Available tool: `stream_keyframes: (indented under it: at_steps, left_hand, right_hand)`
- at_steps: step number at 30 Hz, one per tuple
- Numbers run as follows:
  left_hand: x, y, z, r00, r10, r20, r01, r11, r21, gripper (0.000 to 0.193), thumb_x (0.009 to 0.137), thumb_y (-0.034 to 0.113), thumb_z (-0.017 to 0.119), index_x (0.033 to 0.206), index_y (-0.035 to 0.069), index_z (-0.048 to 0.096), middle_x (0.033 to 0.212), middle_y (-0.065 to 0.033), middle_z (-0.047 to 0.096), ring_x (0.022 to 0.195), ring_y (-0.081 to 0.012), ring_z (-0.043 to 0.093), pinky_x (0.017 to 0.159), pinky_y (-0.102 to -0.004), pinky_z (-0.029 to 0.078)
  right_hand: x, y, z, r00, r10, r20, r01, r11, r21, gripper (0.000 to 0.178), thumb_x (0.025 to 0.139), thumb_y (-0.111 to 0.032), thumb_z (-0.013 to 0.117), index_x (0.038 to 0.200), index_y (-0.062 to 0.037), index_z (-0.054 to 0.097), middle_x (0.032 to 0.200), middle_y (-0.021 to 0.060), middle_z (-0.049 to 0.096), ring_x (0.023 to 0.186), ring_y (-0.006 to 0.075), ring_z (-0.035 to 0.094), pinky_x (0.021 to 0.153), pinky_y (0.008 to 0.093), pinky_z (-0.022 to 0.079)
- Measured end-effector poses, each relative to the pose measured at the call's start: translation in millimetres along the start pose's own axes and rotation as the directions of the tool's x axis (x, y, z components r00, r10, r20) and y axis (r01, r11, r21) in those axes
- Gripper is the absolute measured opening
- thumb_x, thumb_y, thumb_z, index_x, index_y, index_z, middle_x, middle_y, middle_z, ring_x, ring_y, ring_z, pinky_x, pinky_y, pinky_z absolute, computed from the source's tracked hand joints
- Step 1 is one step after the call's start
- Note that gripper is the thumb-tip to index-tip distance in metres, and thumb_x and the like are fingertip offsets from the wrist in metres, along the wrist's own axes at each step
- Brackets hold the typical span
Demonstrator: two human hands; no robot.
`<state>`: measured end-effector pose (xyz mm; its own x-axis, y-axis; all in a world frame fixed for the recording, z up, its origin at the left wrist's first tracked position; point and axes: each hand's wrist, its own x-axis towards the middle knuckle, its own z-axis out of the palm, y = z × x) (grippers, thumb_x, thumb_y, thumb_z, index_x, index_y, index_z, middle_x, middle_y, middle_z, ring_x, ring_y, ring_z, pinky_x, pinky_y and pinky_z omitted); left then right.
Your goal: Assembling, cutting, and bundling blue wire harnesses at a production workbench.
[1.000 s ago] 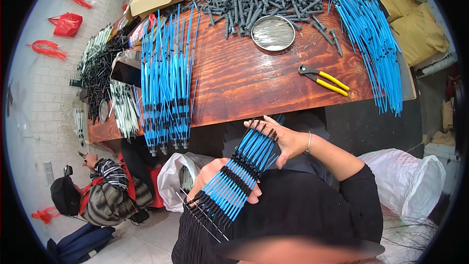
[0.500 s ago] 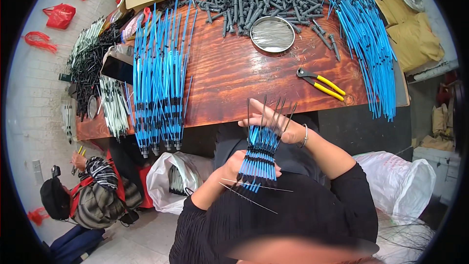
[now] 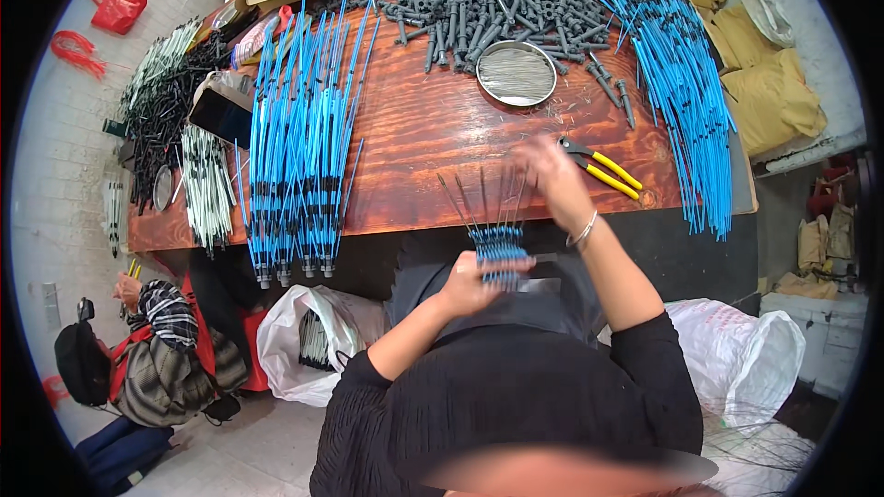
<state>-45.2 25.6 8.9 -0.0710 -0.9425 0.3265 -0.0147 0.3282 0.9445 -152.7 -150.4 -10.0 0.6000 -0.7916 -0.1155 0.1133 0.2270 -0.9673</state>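
My left hand [image 3: 471,287] is closed around a fanned bundle of blue rods [image 3: 497,241] with black bands, just short of the table's front edge. Several thin dark rods stick up from its far end toward the table. To the right of the bundle, my right hand [image 3: 557,182] is raised at the table edge, apart from the rods. Motion smears its fingers, so their state is unclear. Close by it lie nippers [image 3: 608,170] with yellow handles. Farther in stands a round metal dish [image 3: 517,74] of thin silvery wires.
Grey plastic bolt-like parts [image 3: 497,0] are heaped at the back. Blue rods [image 3: 304,138] cover the table's left, with another pile of blue rods [image 3: 681,101] on the right. White sacks [image 3: 308,340] stand below. At far left sits another person [image 3: 175,350].
My left hand has carried the bundle forward, away from my body. My right hand has left the rods and risen rightward over the table edge. Two thin wires crossing the bundle no longer show.
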Motion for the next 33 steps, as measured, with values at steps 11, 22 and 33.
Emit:
stream_keyframes:
  at_steps: [11,22,33]
  left_hand:
    - [15,-17,-5,0.922,-0.272,-0.275,0.226,0.956,-0.186,0.010,0.083,0.003,0.058,0.091,-0.001,0.063,0.078,0.0005,0.062,0.072,-0.0074,0.055,0.072,-0.0234,0.045]
    - [-34,-29,-5,0.744,0.061,-0.665,0.063,0.985,0.161,0.047,0.073,0.009,0.071,0.113,-0.003,0.050,0.096,-0.0092,0.060,0.086,-0.0150,0.056,0.080,-0.0301,0.046]
    - [50,-39,-56,0.980,-0.145,0.140,0.123,0.980,0.156,0.030,0.069,0.019,0.074,0.093,0.005,0.063,0.095,-0.0097,0.063,0.091,-0.0233,0.059,0.080,-0.0350,0.046]
  right_hand:
    - [-50,-100,78,0.477,-0.641,0.601,0.692,-0.148,-0.707,0.019,0.067,-0.019,0.070,0.070,-0.0077,0.056,0.066,0.0069,0.051,0.059,0.0204,0.053,0.051,0.0316,0.040]
    - [-1,-87,78,0.391,-0.667,0.634,0.697,-0.236,-0.677,0.036,0.062,-0.026,0.072,0.052,-0.0134,0.040,0.051,-0.0001,0.037,0.046,0.0177,0.043,0.043,0.0312,0.031]
    - [-5,-85,77,0.331,-0.630,0.703,0.728,-0.304,-0.614,0.035,0.064,-0.027,0.069,0.050,-0.0136,0.039,0.051,-0.0009,0.037,0.045,0.0149,0.042,0.043,0.0289,0.029]
